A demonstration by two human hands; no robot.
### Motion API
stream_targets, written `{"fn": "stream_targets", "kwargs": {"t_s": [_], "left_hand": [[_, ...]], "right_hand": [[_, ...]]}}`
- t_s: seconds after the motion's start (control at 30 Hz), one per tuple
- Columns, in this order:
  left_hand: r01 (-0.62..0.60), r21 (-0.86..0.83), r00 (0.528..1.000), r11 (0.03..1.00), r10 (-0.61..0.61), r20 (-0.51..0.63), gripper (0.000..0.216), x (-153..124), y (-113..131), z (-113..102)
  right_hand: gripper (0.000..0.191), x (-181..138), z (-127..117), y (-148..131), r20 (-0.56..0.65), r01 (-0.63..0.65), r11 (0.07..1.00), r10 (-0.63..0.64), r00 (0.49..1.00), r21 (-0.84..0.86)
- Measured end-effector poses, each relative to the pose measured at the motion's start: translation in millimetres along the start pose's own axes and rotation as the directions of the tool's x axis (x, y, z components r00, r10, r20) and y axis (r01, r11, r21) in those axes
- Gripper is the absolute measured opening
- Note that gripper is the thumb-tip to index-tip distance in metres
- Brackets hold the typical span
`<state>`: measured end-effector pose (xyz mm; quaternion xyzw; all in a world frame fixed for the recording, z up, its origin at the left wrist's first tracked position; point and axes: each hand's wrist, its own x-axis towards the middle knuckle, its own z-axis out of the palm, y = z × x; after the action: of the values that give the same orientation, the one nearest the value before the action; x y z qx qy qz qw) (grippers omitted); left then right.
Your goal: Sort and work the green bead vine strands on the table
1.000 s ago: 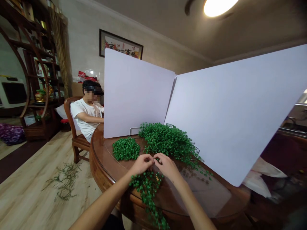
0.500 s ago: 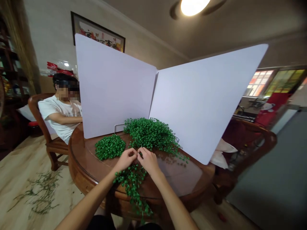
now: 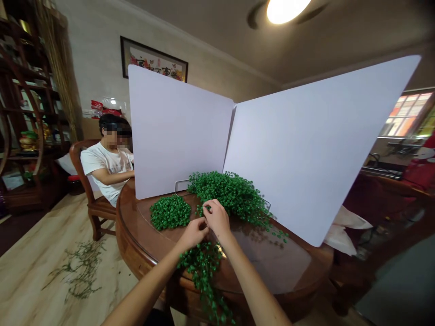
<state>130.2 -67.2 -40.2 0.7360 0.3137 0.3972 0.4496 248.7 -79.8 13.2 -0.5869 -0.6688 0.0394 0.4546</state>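
Super green on the beady trailing sprigs [image 3: 224, 190], plain white across the flat round-cornered panels [image 3: 180, 136], kinda reddish-brown on the round wooden table [image 3: 134, 249].

The left hand [image 3: 194, 234], right hand [image 3: 217, 219] and slim forearms [image 3: 149, 280] are bare, above dark clothing [image 3: 159, 318] (only a sliver, its cut unclear).
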Motion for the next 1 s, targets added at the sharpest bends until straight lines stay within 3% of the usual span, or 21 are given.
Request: {"fn": "stream_targets", "kwargs": {"t_s": [0.17,0.27,0.37,0.5,0.6,0.7,1.0], "left_hand": [[-0.050,0.069,0.999,0.996,0.052,-0.018,0.014,-2,-2,0],[-0.065,0.071,0.998,0.995,0.066,-0.003,0.015,-3,0,0],[-0.055,0.029,0.998,0.998,0.055,0.020,0.013,-3,2,0],[0.027,-0.115,1.000,0.993,-0.026,0.011,0.009,-2,4,1],[0.042,-0.163,0.999,0.986,-0.042,0.008,0.009,-2,3,2],[0.035,-0.176,0.999,0.984,-0.034,0.010,0.008,-1,2,3],[0.019,-0.133,1.000,0.991,-0.018,0.009,0.022,-2,7,0]], "right_hand": [[0.029,25,36,-27,0.145,0.005,0.961,-0.047,0.988,0.278],[0.037,35,40,-27,0.205,-0.005,0.940,-0.069,0.976,0.340],[0.034,35,21,-11,0.230,-0.035,0.938,-0.048,0.972,0.344],[0.023,23,-21,23,0.310,-0.055,0.961,-0.033,0.950,0.272],[0.027,10,-45,44,0.437,0.040,0.995,-0.076,0.896,0.092],[0.032,-2,-53,47,0.520,0.118,0.991,-0.134,0.844,0.064],[0.017,-18,-35,31,0.358,0.179,0.973,-0.220,0.907,0.145]]}}
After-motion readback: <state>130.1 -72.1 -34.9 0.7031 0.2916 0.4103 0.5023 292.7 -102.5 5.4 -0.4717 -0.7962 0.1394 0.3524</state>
